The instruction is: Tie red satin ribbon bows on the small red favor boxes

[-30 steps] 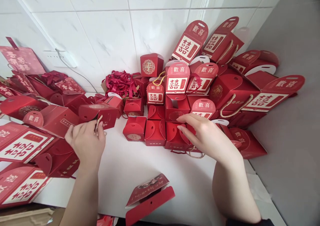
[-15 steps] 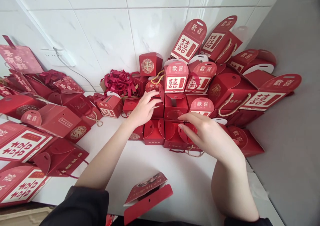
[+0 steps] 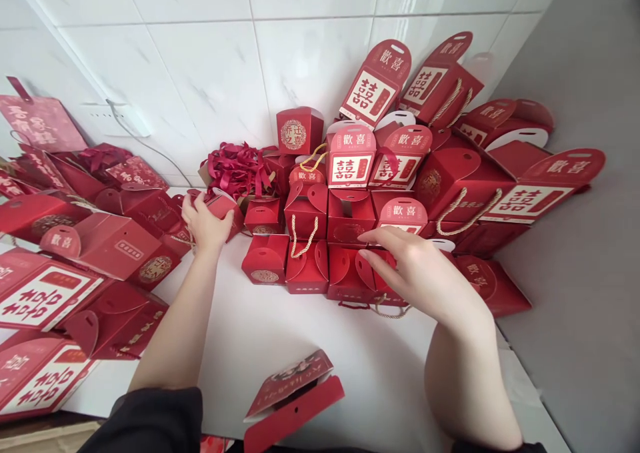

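Observation:
My left hand (image 3: 206, 225) is around a small red gift box (image 3: 223, 204) at left centre, fingers on its left side and thumb on its near face. Part of that box is hidden by the hand. My right hand (image 3: 415, 269) hovers over the front row of the stacked boxes, thumb and fingers apart with nothing seen between them. Nearest its fingertips is a red box with rounded flaps (image 3: 350, 269). Left of that, a box with a gold rope handle (image 3: 306, 206) stands in the stack. A partly folded red carton (image 3: 295, 399) lies close to my body.
More red boxes (image 3: 115, 243) crowd the left side of the white table (image 3: 240, 346). A pile of dark red ribbons (image 3: 240, 169) sits at the back. White tiled wall (image 3: 200, 73) stands behind, and a grey panel (image 3: 565, 253) bounds the right. A cable (image 3: 135, 133) hangs from the socket.
My left hand has moved left from the rope-handled box in the stack to the small box, and that rope handle now hangs down in front. My right hand stays almost still.

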`<act>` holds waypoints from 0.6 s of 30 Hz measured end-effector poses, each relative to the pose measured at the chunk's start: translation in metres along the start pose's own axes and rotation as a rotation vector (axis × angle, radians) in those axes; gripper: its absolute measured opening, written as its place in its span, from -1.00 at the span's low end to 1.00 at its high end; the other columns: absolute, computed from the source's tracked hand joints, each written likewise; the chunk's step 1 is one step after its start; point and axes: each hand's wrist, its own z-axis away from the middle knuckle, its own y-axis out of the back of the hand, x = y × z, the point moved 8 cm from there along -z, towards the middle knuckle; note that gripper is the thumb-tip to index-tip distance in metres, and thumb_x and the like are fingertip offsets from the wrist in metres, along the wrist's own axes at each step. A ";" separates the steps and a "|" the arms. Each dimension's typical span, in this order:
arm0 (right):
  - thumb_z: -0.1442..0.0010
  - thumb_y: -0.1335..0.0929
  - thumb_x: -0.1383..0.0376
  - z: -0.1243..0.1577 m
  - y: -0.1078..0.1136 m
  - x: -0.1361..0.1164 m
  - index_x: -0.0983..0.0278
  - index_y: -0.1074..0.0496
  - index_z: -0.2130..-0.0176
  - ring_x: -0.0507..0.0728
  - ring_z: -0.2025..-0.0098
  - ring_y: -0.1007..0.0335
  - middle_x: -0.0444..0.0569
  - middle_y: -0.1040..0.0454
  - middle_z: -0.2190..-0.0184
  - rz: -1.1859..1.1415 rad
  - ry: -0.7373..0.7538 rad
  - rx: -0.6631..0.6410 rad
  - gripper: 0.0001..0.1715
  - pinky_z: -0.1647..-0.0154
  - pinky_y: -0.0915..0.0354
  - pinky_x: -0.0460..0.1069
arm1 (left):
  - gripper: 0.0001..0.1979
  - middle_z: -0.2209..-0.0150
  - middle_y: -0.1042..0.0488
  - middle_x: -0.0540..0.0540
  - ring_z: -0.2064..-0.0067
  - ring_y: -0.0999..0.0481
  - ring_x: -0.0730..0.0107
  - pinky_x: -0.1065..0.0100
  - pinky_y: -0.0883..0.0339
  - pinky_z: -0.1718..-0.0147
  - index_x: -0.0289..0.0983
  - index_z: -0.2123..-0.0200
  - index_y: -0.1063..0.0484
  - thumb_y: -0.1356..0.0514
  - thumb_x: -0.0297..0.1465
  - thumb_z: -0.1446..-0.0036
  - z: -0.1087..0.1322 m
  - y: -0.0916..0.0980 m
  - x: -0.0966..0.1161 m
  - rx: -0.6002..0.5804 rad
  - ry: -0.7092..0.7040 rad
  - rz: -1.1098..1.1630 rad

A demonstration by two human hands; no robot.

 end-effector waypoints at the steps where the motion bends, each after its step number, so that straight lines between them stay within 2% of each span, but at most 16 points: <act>1: -0.36 -0.24 0.28 0.000 0.000 0.000 0.24 -0.39 0.03 0.19 0.11 -0.48 -0.01 -0.52 0.09 0.001 -0.001 0.002 -0.77 0.10 -0.38 0.08 | -0.14 -0.33 0.07 -0.38 -0.35 0.04 -0.26 -0.13 0.10 -0.32 -0.36 -0.24 -0.15 -0.39 -0.28 0.11 0.001 -0.001 -0.005 0.027 0.001 -0.021; 3: -0.36 -0.24 0.28 -0.001 0.001 0.001 0.24 -0.39 0.03 0.19 0.10 -0.48 0.00 -0.52 0.08 0.007 -0.004 0.009 -0.77 0.09 -0.38 0.08 | -0.14 -0.33 0.08 -0.38 -0.35 0.01 -0.23 -0.09 0.08 -0.32 -0.33 -0.24 -0.13 -0.39 -0.28 0.10 0.004 -0.004 -0.013 0.021 0.010 -0.036; 7: -0.36 -0.24 0.29 -0.003 -0.003 0.001 0.24 -0.39 0.03 0.19 0.12 -0.48 0.00 -0.52 0.10 0.017 -0.006 -0.002 -0.77 0.11 -0.38 0.08 | -0.06 -0.28 -0.01 -0.40 -0.31 -0.10 -0.20 -0.11 -0.08 -0.26 -0.28 -0.30 0.00 -0.40 -0.31 0.10 0.008 -0.003 -0.023 -0.059 0.025 -0.024; 12: -0.36 -0.24 0.29 -0.004 -0.006 -0.001 0.24 -0.40 0.04 0.18 0.12 -0.49 0.00 -0.52 0.10 0.013 0.004 -0.023 -0.78 0.11 -0.39 0.07 | 0.05 -0.15 -0.20 -0.33 -0.17 -0.33 -0.16 -0.11 -0.26 -0.16 -0.20 -0.33 0.02 -0.43 -0.19 0.18 0.015 0.025 -0.021 -0.088 0.003 -0.054; 16: -0.35 -0.25 0.26 0.000 0.004 0.007 0.21 -0.40 0.04 0.18 0.12 -0.50 -0.04 -0.53 0.09 0.006 -0.030 0.013 -0.77 0.13 -0.38 0.05 | -0.09 -0.13 -0.25 -0.28 -0.17 -0.34 -0.10 -0.04 -0.30 -0.15 -0.18 -0.32 -0.04 -0.36 -0.24 0.07 0.027 0.044 -0.006 -0.104 -0.113 -0.084; 18: -0.35 -0.26 0.23 0.004 0.013 0.015 0.20 -0.40 0.04 0.18 0.13 -0.51 -0.05 -0.54 0.10 0.014 -0.081 0.061 -0.77 0.15 -0.38 0.04 | -0.14 -0.19 -0.20 -0.34 -0.19 -0.32 -0.15 -0.05 -0.30 -0.14 -0.23 -0.31 -0.06 -0.33 -0.27 0.03 0.031 0.045 -0.008 -0.133 -0.092 -0.102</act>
